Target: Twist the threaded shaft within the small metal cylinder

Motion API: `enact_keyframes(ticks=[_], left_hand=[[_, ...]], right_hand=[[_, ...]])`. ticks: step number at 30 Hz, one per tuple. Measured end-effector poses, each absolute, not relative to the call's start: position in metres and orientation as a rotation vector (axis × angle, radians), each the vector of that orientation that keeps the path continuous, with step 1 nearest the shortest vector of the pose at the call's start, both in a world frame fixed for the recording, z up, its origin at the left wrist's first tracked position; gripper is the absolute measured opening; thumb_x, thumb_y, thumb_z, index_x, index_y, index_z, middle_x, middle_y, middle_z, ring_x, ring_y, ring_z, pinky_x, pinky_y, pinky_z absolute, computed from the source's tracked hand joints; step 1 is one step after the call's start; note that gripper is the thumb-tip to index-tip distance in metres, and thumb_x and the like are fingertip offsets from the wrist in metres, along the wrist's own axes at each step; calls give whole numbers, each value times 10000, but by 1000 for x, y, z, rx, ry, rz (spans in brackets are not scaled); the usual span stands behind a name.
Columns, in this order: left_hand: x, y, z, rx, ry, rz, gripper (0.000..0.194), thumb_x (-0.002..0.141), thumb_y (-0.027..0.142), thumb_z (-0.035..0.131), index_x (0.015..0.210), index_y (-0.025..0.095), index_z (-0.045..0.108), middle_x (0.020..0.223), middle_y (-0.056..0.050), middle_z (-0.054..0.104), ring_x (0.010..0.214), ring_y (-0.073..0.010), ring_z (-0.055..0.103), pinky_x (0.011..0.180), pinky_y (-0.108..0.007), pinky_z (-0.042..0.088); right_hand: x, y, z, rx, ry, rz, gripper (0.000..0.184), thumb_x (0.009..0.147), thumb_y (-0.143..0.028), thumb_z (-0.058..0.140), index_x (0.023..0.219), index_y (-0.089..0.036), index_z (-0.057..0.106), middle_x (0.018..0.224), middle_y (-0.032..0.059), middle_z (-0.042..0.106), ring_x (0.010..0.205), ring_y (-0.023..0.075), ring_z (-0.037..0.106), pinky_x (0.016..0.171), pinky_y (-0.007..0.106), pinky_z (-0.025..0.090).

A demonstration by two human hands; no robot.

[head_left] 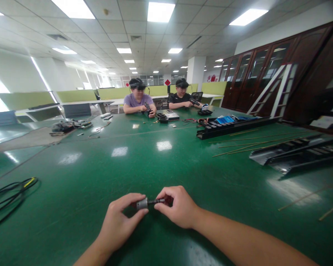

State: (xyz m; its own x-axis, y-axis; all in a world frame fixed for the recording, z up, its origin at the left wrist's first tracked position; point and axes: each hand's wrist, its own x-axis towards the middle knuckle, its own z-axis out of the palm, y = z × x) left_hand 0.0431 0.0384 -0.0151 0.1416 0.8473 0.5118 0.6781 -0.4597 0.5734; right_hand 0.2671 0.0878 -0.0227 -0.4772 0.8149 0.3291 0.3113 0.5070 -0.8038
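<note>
Low in the head view, my left hand [124, 218] pinches a small silver motor-like cylinder [142, 204] between thumb and fingers. A thin dark shaft [155, 201] with ridges sticks out of the cylinder to the right. At its far end are the closed thumb and forefinger of my right hand [180, 207]. Something dark red shows inside the curl of that hand, mostly hidden by the fingers. Both hands are just above the green tabletop [122, 170], and the cylinder lies roughly level between them.
Coiled black cable [13, 195] lies at left. On the right are black metal channels [294, 155] and thin rods [238, 147]. Across the table, two people hold power drills, near a long black rail [224, 129]. A stepladder [283, 90] stands behind, right.
</note>
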Motion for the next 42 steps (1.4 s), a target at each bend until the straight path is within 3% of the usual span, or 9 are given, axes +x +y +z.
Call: enact_keyframes(ticks=[30, 42], left_hand=[[39, 41, -16, 2158, 1500, 1175, 225, 818, 335, 745, 1024, 246, 756, 965, -37, 773, 841, -219, 735, 778, -320, 608], [35, 43, -20, 2117, 1481, 1155, 234, 819, 300, 748, 1043, 232, 742, 982, -36, 764, 853, -210, 726, 794, -325, 601]], right_hand=[[268, 90, -27, -914, -2009, 879, 108, 790, -254, 716, 839, -159, 728, 684, 16, 687, 593, 133, 597, 587, 231, 444], [260, 90, -34, -965, -1975, 937, 122, 791, -254, 708, 855, -150, 720, 656, 0, 644, 567, 119, 548, 542, 217, 406]])
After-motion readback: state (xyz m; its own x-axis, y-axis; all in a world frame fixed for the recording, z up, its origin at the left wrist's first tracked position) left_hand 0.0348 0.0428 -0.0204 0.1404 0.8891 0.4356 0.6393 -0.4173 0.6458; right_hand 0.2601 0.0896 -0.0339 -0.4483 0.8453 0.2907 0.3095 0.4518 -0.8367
